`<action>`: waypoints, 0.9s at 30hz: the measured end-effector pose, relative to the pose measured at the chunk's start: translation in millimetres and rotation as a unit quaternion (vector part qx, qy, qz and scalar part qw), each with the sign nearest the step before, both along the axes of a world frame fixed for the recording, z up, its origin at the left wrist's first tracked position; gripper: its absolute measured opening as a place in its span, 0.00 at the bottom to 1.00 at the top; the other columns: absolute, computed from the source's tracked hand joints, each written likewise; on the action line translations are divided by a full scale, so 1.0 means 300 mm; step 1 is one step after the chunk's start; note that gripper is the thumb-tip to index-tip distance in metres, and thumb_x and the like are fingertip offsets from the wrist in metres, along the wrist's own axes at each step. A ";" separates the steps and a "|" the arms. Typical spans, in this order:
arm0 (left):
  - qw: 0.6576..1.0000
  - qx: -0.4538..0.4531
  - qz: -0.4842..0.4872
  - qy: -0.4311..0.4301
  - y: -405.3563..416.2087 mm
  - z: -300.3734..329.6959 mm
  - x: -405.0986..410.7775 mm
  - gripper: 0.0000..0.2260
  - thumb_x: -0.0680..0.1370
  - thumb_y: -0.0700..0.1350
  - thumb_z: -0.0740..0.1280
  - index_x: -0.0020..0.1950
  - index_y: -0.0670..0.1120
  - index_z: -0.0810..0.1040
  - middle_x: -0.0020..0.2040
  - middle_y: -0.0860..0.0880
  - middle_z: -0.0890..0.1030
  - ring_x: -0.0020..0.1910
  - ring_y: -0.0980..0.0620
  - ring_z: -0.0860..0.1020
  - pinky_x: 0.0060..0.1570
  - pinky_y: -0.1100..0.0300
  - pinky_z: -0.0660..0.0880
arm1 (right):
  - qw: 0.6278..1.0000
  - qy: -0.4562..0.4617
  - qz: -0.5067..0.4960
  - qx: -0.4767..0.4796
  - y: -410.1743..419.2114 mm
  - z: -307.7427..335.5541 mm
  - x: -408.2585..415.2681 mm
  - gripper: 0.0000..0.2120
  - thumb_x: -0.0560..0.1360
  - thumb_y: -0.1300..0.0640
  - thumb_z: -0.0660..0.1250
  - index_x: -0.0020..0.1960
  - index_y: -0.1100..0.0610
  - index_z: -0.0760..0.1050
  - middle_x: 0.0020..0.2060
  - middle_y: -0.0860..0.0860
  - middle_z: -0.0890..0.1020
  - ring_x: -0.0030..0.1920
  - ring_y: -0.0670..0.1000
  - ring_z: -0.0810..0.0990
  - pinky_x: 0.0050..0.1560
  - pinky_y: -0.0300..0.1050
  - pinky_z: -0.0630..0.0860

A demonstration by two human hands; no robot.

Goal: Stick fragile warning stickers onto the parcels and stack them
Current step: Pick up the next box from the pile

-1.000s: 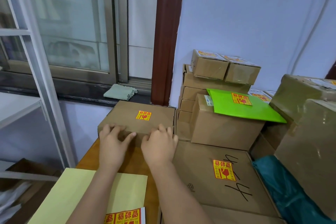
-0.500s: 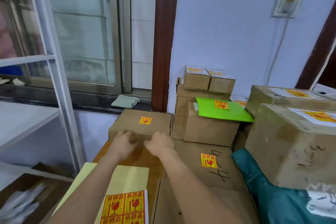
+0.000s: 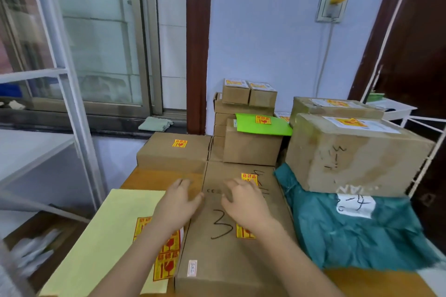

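A flat brown parcel (image 3: 173, 152) with a fragile sticker on top lies at the table's far left corner, apart from both hands. My left hand (image 3: 175, 202) hovers with loose fingers over the table edge beside a long flat box (image 3: 217, 255) marked "3". My right hand (image 3: 243, 202) hangs above that box, fingers relaxed and holding nothing. The box carries fragile stickers (image 3: 248, 177), one partly under my right wrist. A sheet of red-and-yellow fragile stickers (image 3: 166, 263) lies on a pale yellow envelope (image 3: 101, 243) under my left forearm.
Stickered parcels are stacked against the wall: small boxes (image 3: 248, 94), a green envelope (image 3: 260, 124) on a carton, two big taped boxes (image 3: 350, 152) at right. A teal plastic bag parcel (image 3: 350, 231) lies front right. A white shelf frame (image 3: 72, 116) stands left.
Both hands have let go of the far-left parcel and drawn back toward me, now hovering over the box marked "3". The camera has tilted up and back.
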State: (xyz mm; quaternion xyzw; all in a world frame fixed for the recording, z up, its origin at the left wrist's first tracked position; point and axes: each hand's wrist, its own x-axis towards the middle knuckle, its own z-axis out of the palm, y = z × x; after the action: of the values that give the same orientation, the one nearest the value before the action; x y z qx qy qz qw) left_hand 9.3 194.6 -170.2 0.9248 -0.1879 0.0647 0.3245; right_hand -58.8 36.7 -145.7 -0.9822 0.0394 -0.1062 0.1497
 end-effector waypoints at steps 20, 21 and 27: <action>0.969 -0.169 -0.030 0.178 0.040 -0.055 -0.291 0.26 0.78 0.51 0.66 0.74 0.50 0.62 0.69 0.48 0.70 0.61 0.49 0.73 0.53 0.59 0.74 | 0.991 -0.052 -0.122 0.015 -0.066 -0.136 -0.379 0.20 0.79 0.52 0.57 0.68 0.56 0.70 0.66 0.51 0.71 0.66 0.50 0.67 0.67 0.43 0.64; 0.967 -0.175 -0.029 0.184 0.039 -0.050 -0.297 0.27 0.78 0.51 0.66 0.74 0.51 0.61 0.69 0.49 0.70 0.60 0.49 0.73 0.51 0.60 0.74 | 0.990 -0.054 -0.128 0.013 -0.066 -0.136 -0.384 0.19 0.78 0.52 0.57 0.68 0.57 0.70 0.66 0.50 0.71 0.66 0.50 0.67 0.67 0.43 0.64; 0.963 -0.174 -0.030 0.204 0.042 -0.027 -0.324 0.29 0.78 0.50 0.65 0.76 0.49 0.56 0.69 0.48 0.70 0.61 0.48 0.73 0.55 0.55 0.76 | 0.987 -0.047 -0.148 0.032 -0.075 -0.129 -0.417 0.20 0.79 0.53 0.57 0.69 0.58 0.68 0.72 0.52 0.65 0.71 0.51 0.63 0.70 0.43 0.60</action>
State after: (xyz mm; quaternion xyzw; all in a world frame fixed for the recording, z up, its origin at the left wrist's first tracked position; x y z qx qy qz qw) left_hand -87.9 207.3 -178.4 0.8415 -0.1316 -0.1032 0.5137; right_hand -183.9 14.1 -184.4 -0.9542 0.1803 -0.1722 0.1656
